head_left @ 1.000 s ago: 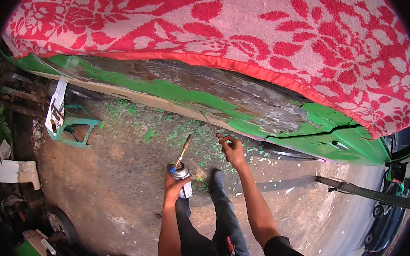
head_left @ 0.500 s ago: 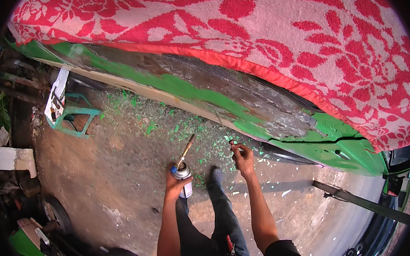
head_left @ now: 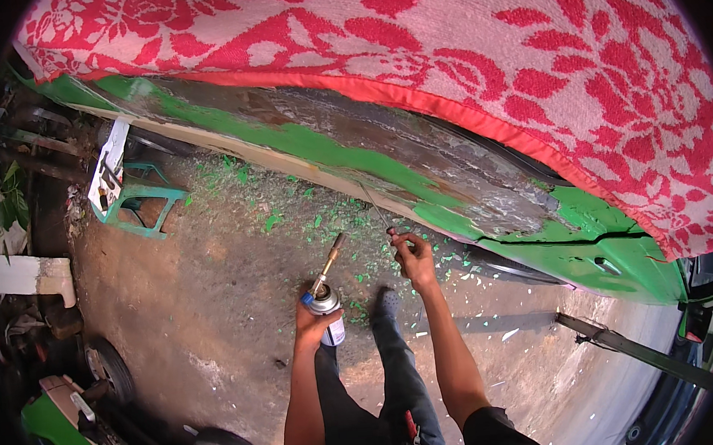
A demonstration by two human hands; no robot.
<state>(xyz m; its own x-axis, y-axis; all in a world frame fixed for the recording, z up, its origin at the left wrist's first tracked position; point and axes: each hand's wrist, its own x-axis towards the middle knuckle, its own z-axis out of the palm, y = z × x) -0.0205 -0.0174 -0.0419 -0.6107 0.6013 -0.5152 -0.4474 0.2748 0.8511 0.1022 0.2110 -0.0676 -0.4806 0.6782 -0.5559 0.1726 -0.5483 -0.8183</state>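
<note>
Torch canister (head_left: 326, 303) with brass nozzle sits centre-near, gripped upright by left hand (head_left: 312, 325). Right hand (head_left: 413, 256) just right of it, closed on thin scraper (head_left: 378, 213) whose tip touches green car panel (head_left: 419, 168), stripped to bare metal, beyond.

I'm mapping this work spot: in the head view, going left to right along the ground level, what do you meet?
Green stool frame → left hand holding the gas torch canister → right hand holding a thin scraper → stripped green car panel.
</note>
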